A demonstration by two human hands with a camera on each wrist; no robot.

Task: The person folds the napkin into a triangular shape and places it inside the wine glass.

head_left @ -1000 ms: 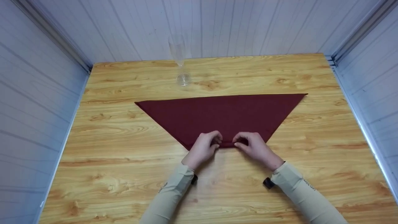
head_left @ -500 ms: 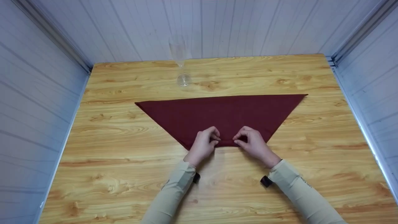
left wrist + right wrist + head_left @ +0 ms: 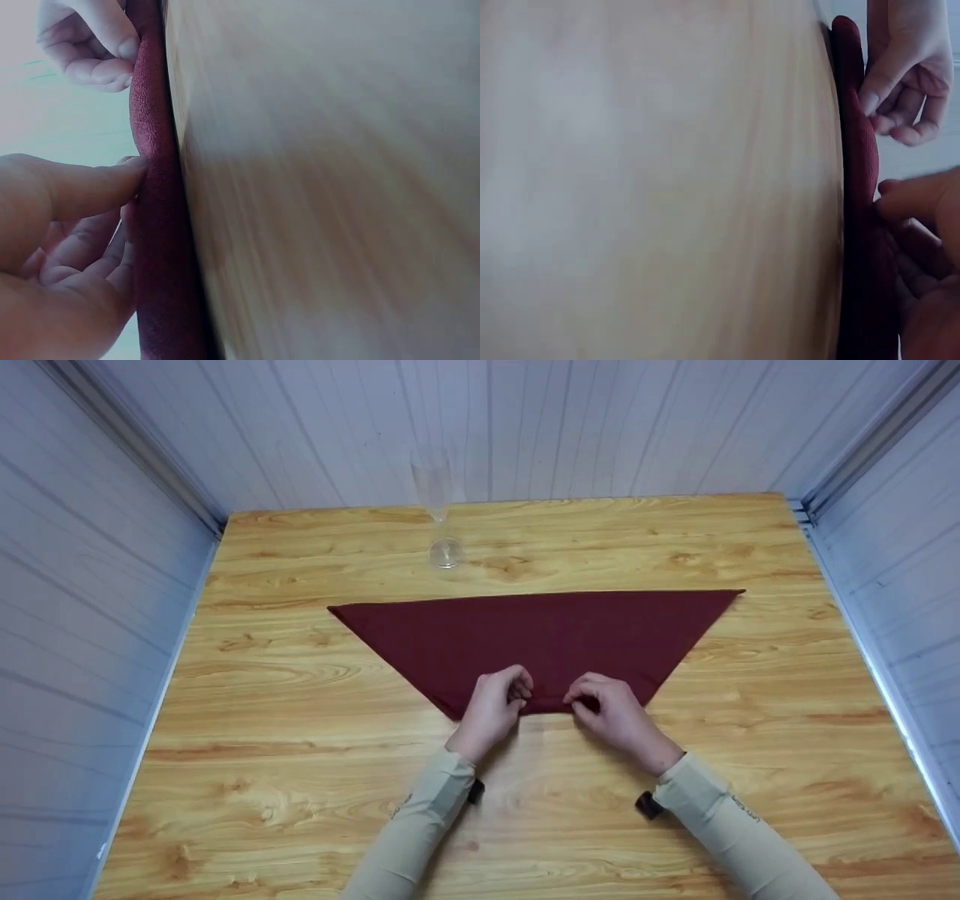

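Note:
A dark red cloth [image 3: 525,637] lies flat in the middle of the table, its long edge far from me and its slanted sides narrowing toward me. Its near edge is turned into a thick roll, seen close up in the left wrist view as a rolled edge [image 3: 154,127]. My left hand [image 3: 491,706] pinches this roll left of its middle, thumb on the near side. A short way to the right, my right hand [image 3: 619,716] pinches the same roll between thumb and fingers. Parts of the roll are hidden behind both hands.
A clear champagne flute [image 3: 446,553] stands upright beyond the cloth, toward the back of the wooden table [image 3: 262,780]. Pale panelled walls rise at the back [image 3: 600,427] and along both sides.
Both hands have shifted the rolled near edge very slightly away from me. The thumbs and fingers have made small movements on the roll; the flute has stayed in place.

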